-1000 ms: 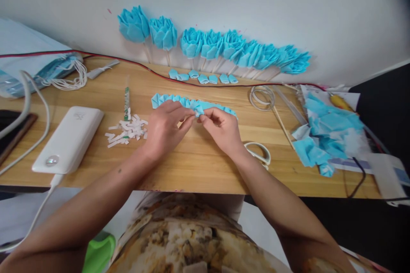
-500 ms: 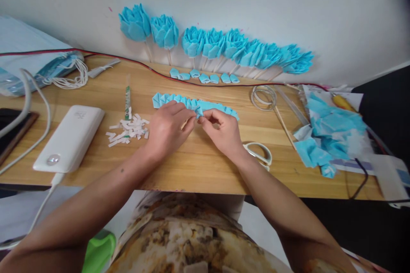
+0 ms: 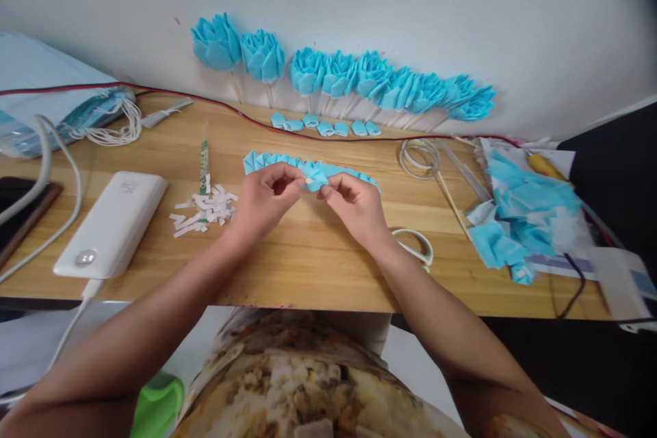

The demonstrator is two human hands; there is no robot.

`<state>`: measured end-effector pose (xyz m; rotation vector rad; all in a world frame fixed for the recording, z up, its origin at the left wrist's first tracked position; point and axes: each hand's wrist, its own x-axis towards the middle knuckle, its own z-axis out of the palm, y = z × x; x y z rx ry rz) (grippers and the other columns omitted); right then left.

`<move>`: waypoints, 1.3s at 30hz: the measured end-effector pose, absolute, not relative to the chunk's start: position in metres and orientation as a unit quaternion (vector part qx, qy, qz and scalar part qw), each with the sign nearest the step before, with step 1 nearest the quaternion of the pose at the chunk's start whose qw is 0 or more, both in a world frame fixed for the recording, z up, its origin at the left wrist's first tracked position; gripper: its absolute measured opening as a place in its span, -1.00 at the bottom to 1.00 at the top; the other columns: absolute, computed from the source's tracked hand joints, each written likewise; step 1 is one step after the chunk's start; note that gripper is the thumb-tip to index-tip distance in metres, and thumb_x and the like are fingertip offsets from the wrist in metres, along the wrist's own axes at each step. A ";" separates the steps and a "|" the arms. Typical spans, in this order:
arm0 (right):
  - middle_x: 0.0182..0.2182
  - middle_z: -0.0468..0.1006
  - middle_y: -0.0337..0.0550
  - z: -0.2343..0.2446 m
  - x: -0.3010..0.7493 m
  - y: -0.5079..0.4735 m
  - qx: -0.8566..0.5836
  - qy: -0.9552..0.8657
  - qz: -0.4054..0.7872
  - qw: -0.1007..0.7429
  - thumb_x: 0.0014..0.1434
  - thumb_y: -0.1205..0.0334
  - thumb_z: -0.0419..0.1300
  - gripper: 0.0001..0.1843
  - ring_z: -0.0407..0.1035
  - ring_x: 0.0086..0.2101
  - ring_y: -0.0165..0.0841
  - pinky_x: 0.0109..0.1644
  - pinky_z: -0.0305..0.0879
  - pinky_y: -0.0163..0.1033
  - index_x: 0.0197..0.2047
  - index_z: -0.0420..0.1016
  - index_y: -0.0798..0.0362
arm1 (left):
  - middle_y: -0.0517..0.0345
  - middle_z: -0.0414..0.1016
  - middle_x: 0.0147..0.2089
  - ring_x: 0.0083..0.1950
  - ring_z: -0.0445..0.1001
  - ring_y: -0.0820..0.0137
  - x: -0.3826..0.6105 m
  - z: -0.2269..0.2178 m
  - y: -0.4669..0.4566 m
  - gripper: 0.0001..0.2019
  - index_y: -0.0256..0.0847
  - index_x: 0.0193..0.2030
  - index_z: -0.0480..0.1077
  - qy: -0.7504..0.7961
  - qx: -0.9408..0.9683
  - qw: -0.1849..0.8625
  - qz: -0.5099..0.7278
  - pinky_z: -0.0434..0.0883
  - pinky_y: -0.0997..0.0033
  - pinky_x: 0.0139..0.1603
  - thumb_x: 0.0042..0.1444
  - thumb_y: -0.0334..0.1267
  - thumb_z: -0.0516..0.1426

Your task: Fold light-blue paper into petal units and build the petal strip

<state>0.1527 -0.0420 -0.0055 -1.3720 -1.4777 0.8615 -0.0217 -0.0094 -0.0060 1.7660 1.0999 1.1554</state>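
Note:
Between my two hands is a small folded blue paper petal (image 3: 316, 177), with a bit of white showing at its left end. My left hand (image 3: 267, 196) pinches that left end between thumb and forefinger. The right end is pinched by my right hand (image 3: 354, 207). Just behind my fingers lies a row of folded blue petals (image 3: 254, 162), partly hidden by my hands. A heap of small white strips (image 3: 205, 208) sits to the left of my left hand. White-handled scissors (image 3: 415, 244) lie beside my right wrist, partly covered by it.
Blue paper flowers (image 3: 261, 55) on sticks lean on the wall, with several folded pieces (image 3: 326, 129) before them. A white power bank (image 3: 110, 222) with a cable is at left. Blue scraps (image 3: 528, 191), a wire coil (image 3: 419, 158) and a stick (image 3: 452, 204) lie right.
The fingers of my left hand have drawn back a little and opened into a pinch on the petal's left end. More of the petal now shows between my hands.

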 end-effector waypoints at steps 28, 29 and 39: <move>-0.39 0.61 -0.22 0.015 0.148 -0.052 -0.520 -0.703 0.355 0.330 0.22 0.11 0.21 -0.81 0.43 -0.39 -0.38 -0.33 0.26 -0.28 -0.31 0.57 0.01 | 0.10 0.54 -0.33 -0.33 0.43 0.33 -0.165 0.014 -0.009 -0.80 -0.21 -0.37 0.51 0.622 0.731 0.187 0.209 0.27 0.37 -0.27 0.08 -0.15 0.13; -0.40 0.61 -0.22 0.019 0.147 -0.053 -0.516 -0.714 0.349 0.320 0.23 0.11 0.20 -0.81 0.43 -0.38 -0.39 -0.33 0.26 -0.29 -0.32 0.56 0.01 | 0.12 0.53 -0.35 -0.35 0.42 0.35 -0.165 0.014 -0.010 -0.85 -0.21 -0.38 0.51 0.623 0.728 0.191 0.212 0.27 0.38 -0.28 0.04 -0.20 0.16; -0.36 0.63 -0.19 0.034 0.134 -0.045 -0.490 -0.746 0.372 0.255 0.24 0.09 0.17 -0.77 0.43 -0.36 -0.38 -0.31 0.25 -0.28 -0.31 0.57 0.03 | 0.04 0.62 -0.08 -0.11 0.51 0.29 -0.127 0.025 -0.024 -0.65 -0.20 -0.05 0.57 0.526 0.683 0.353 0.363 0.38 0.37 -0.10 0.23 -0.04 0.10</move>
